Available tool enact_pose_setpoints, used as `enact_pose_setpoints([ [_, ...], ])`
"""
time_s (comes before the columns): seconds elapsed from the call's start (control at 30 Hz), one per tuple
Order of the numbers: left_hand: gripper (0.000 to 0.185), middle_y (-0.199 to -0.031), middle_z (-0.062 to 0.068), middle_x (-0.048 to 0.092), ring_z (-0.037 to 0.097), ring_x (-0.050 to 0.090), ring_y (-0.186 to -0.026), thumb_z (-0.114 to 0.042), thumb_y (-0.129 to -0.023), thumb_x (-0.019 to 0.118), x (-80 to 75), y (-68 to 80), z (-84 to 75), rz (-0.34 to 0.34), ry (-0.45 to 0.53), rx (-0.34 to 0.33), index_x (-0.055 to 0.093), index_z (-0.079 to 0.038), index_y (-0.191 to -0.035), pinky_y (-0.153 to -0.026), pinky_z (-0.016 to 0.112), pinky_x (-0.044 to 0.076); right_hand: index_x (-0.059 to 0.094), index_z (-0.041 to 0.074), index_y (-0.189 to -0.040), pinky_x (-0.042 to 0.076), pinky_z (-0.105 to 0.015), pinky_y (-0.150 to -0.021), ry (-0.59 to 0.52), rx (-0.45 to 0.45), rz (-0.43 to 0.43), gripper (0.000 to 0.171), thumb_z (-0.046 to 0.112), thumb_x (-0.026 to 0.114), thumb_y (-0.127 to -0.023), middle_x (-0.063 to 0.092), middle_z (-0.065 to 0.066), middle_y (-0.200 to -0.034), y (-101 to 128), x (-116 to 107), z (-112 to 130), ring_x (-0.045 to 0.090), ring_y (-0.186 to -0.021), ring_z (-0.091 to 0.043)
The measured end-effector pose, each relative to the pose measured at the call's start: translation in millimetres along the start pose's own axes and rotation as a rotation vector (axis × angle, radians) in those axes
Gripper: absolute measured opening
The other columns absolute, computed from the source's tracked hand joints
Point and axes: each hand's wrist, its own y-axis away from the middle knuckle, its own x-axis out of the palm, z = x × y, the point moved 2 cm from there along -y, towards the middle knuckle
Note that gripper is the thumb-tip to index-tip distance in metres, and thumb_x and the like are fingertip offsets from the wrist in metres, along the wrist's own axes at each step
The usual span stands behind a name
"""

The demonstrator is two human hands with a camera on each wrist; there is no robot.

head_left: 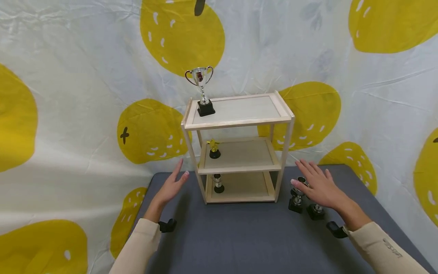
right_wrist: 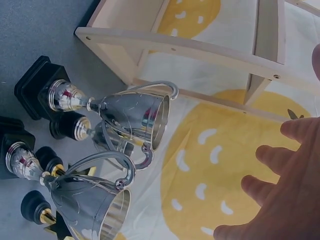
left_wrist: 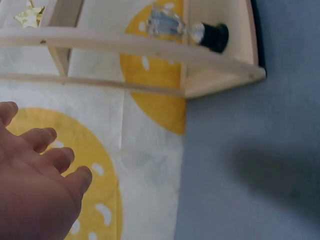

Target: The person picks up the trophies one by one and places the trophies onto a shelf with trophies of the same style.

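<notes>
My left hand point(head_left: 170, 187) hovers to the left of a small wooden shelf point(head_left: 246, 108), fingers extended and holding nothing. On the right, my right hand point(head_left: 321, 188) is held out flat, overlapping some standing trophies in the head view. Two larger silver trophy cups point(right_wrist: 135, 117) with black bases show in the right wrist view, with a smaller silver cup point(right_wrist: 76, 126) and gold-stemmed trophies point(right_wrist: 35, 206) behind them. A tall two-handled trophy point(head_left: 200, 78) stands on the top shelf's left. Below it are a gold star trophy point(head_left: 214, 146) on the middle shelf and a little silver cup point(head_left: 218, 183) on the bottom one.
The shelf stands toward the back of a dark grey table point(head_left: 236, 236). Behind and beside the table hangs a white cloth point(head_left: 78, 114) printed with large yellow fruit. Black wrist cameras point(head_left: 167, 225) are strapped under both wrists.
</notes>
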Motion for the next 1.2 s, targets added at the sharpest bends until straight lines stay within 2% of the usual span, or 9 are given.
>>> enact_pose_setpoints([
  [0.27, 0.078, -0.177, 0.004, 0.012, 0.032, 0.012, -0.164, -0.044, -0.108, 0.056, 14.2, -9.6, -11.4, -0.049, 0.161, 0.090, 0.011, -0.028, -0.169, -0.129, 0.060, 0.021, 0.014, 0.011, -0.169, -0.003, -0.085, -0.115, 0.028, 0.009, 0.004, 0.086, 0.055, 0.052, -0.105, 0.013, -0.025, -0.173, 2, -1, -2, 0.009, -0.156, -0.057],
  [0.37, 0.076, -0.176, 0.003, 0.017, 0.030, 0.015, -0.164, -0.042, -0.107, 0.058, 18.4, -11.7, -13.5, -0.069, 0.191, 0.104, 0.014, -0.029, -0.169, -0.129, 0.058, 0.023, 0.015, 0.011, -0.169, -0.003, -0.085, -0.115, 0.047, 0.006, 0.005, 0.087, 0.056, 0.052, -0.105, 0.014, -0.025, -0.173, 4, -1, -4, 0.010, -0.156, -0.057],
  [0.6, 0.071, -0.173, 0.007, 0.026, 0.031, 0.023, -0.162, -0.036, -0.107, 0.059, 23.0, -13.3, -15.9, -0.117, 0.239, 0.146, 0.024, -0.021, -0.168, -0.126, 0.055, 0.030, 0.017, 0.011, -0.168, 0.000, -0.086, -0.113, 0.090, 0.002, -0.004, 0.086, 0.056, 0.053, -0.105, 0.017, -0.025, -0.172, 11, -2, -12, 0.013, -0.155, -0.055],
  [0.93, 0.065, -0.168, 0.011, 0.038, 0.030, 0.038, -0.156, -0.029, -0.106, 0.062, 21.2, -14.8, -18.4, -0.166, 0.311, 0.150, 0.036, -0.013, -0.163, -0.122, 0.047, 0.037, 0.019, 0.011, -0.168, 0.000, -0.087, -0.112, 0.105, 0.032, -0.006, 0.086, 0.058, 0.053, -0.104, 0.017, -0.025, -0.172, 20, -6, -22, 0.012, -0.156, -0.054],
  [1.2, 0.060, -0.161, 0.013, 0.048, 0.031, 0.049, -0.148, -0.026, -0.105, 0.063, 22.3, -16.0, -20.0, -0.209, 0.327, 0.164, 0.043, -0.013, -0.160, -0.117, 0.045, 0.043, 0.017, 0.011, -0.168, 0.001, -0.087, -0.111, 0.127, 0.042, -0.001, 0.086, 0.057, 0.051, -0.105, 0.014, -0.024, -0.173, 24, -10, -36, 0.012, -0.156, -0.054],
])
